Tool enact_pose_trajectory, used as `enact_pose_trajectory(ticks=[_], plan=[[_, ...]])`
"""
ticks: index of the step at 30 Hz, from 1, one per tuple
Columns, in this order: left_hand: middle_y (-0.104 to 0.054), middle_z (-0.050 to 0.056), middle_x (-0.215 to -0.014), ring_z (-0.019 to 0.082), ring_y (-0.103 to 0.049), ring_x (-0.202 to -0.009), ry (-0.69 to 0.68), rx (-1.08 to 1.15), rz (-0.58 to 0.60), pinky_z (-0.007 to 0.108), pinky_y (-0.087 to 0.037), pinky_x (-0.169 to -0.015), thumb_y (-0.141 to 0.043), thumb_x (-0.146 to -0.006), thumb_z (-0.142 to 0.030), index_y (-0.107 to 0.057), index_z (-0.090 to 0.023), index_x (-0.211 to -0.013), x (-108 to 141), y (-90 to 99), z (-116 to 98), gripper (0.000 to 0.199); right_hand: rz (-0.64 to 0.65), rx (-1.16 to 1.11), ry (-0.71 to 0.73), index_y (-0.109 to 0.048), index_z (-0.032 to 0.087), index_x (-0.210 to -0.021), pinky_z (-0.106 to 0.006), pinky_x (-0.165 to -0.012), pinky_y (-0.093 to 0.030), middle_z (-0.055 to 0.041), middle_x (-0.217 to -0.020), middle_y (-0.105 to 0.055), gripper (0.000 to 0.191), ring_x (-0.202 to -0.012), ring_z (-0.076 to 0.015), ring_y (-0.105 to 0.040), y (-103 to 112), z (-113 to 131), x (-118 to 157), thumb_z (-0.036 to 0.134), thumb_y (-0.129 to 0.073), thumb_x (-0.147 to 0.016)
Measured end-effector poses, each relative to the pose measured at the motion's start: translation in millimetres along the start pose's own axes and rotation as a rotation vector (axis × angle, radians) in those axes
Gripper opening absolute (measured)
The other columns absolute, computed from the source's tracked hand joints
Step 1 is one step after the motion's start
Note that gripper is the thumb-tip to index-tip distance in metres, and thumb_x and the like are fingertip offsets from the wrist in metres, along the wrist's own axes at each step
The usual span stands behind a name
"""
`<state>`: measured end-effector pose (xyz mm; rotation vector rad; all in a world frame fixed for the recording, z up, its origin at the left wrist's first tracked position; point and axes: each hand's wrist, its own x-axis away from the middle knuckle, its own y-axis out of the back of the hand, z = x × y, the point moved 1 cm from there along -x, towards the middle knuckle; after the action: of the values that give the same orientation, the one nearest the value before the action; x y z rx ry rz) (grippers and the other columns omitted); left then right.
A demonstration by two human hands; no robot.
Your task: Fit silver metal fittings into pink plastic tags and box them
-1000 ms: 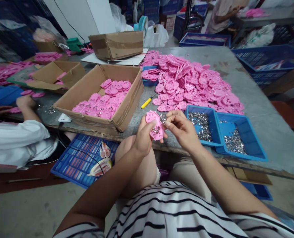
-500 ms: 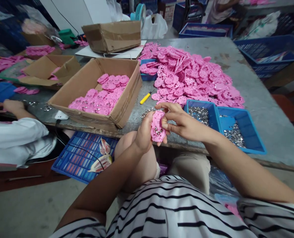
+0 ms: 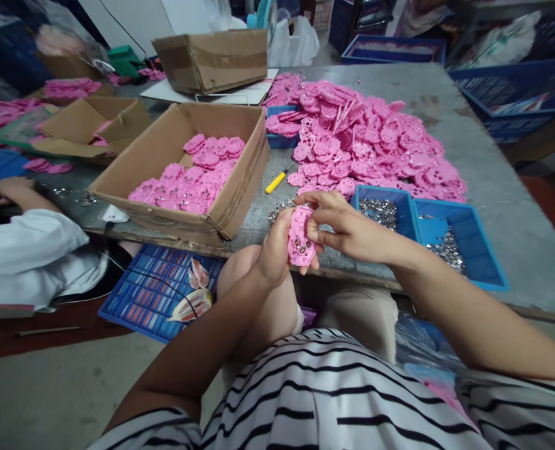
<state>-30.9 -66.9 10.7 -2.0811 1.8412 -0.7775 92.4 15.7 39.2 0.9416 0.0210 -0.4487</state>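
Couldn't read any lettering: print on items in the blue crate (image 3: pixel 512 128) at far right too blurred. Saw big heap of pink pieces (image 3: pixel 366 140) taking up most of the grey table (image 3: pixel 497 181) ahead. Found two blue trays (image 3: pixel 432 231) of small shiny metal parts right of the hands, near edges partly blocked by right hand and forearm. Spotted loose metal parts (image 3: pixel 276 215) just behind left hand, partly hidden by it. Noted yellow-handled tool (image 3: pixel 275 182) lying between heap and open cardboard box (image 3: pixel 247 181); saw more pink pieces inside box, second carton (image 3: pixel 233 59) behind. Noted co-worker's white sleeve (image 3: pixel 29 256) at left. Had left hand (image 3: pixel 275 253) closed around one pink piece (image 3: pixel 299 232), over table's near edge, metal parts showing on its face. Had right hand (image 3: pixel 338 225) bent over piece's right edge, fingertips against it; could not tell whether pinching piece or something small. Compared with a second ago: brought right hand from beside piece onto it, turned piece more upright. Matched half a second ago closely, same hold.
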Motion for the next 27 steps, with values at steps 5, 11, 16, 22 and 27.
enact_pose_trajectory(ticks=[5,11,16,22,27], plan=[[-0.062,0.0,-0.065,0.014,-0.062,-0.047,0.003,-0.001,-0.027,0.02,-0.044,-0.038,-0.044,-0.085,-0.052,-0.048,-0.018,-0.117,0,0.0,0,0.046,-0.01,0.006,-0.005,-0.061,0.018,-0.069,-0.05,-0.102,-0.035,-0.0103,-0.129,-0.054,0.024,-0.12,-0.0282,-0.044,-1,0,-1,0.027,-0.052,-0.089],[-0.063,0.001,-0.067,0.015,-0.064,-0.051,-0.02,0.003,-0.016,0.021,-0.046,-0.04,-0.046,-0.085,-0.045,-0.048,-0.018,-0.115,-1,0.0,1,0.04,-0.027,0.019,-0.018,-0.062,0.019,-0.073,-0.05,-0.101,-0.036,-0.0113,-0.125,-0.055,0.018,-0.116,-0.0283,-0.046,-3,1,-2,0.024,-0.053,-0.087],[-0.063,0.0,-0.071,0.016,-0.065,-0.051,-0.03,0.002,0.015,0.02,-0.043,-0.037,-0.051,-0.079,-0.046,-0.046,-0.019,-0.113,1,2.7,3,0.044,-0.102,-0.041,-0.058,-0.06,0.019,-0.074,-0.049,-0.1,-0.037,-0.0108,-0.121,-0.057,0.013,-0.116,-0.0274,-0.048,-8,0,1,0.025,-0.056,-0.085],[-0.061,-0.003,-0.073,0.014,-0.063,-0.045,-0.066,-0.109,0.053,0.021,-0.044,-0.037,-0.064,-0.065,-0.023,-0.04,-0.02,-0.109,4,2.3,1,0.05,-0.235,-0.161,-0.106,-0.06,0.018,-0.073,-0.049,-0.101,-0.039,-0.0101,-0.126,-0.056,0.013,-0.118,-0.0262,-0.051,-12,-1,7,0.025,-0.059,-0.084],[-0.062,-0.004,-0.073,0.013,-0.063,-0.047,-0.096,-0.154,0.046,0.02,-0.046,-0.039,-0.063,-0.064,-0.021,-0.041,-0.019,-0.107,5,1.7,0,0.048,-0.326,-0.166,-0.121,-0.065,0.019,-0.074,-0.048,-0.098,-0.041,-0.0095,-0.124,-0.059,0.014,-0.115,-0.0251,-0.054,-13,9,12,0.025,-0.059,-0.085]])
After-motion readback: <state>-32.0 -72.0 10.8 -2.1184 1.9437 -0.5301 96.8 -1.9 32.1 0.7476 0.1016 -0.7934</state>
